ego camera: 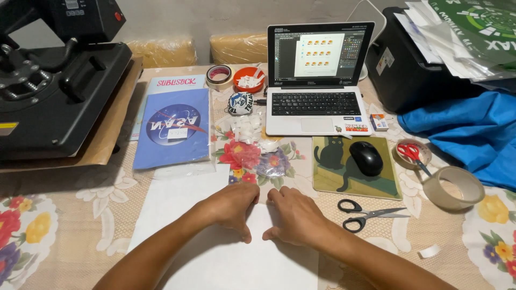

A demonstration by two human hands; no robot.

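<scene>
Both my hands rest side by side on a white sheet of paper (pixel 177 215) that lies on the flowered tablecloth near the front edge. My left hand (pixel 232 207) is curled, fingers bent down onto the sheet's top edge. My right hand (pixel 293 215) sits just beside it, fingers also bent and pressing on the paper. Whether either hand pinches something small between the fingers cannot be made out.
A black heat press (pixel 54 86) stands at the left. A blue printed sheet (pixel 173 128), tape roll (pixel 219 75), orange bowl (pixel 249 79), open laptop (pixel 318 80), mouse (pixel 366 158) on a cat mat, black scissors (pixel 368 214), wide tape roll (pixel 453 188), blue cloth (pixel 467 126) and black printer (pixel 414 64) surround the sheet.
</scene>
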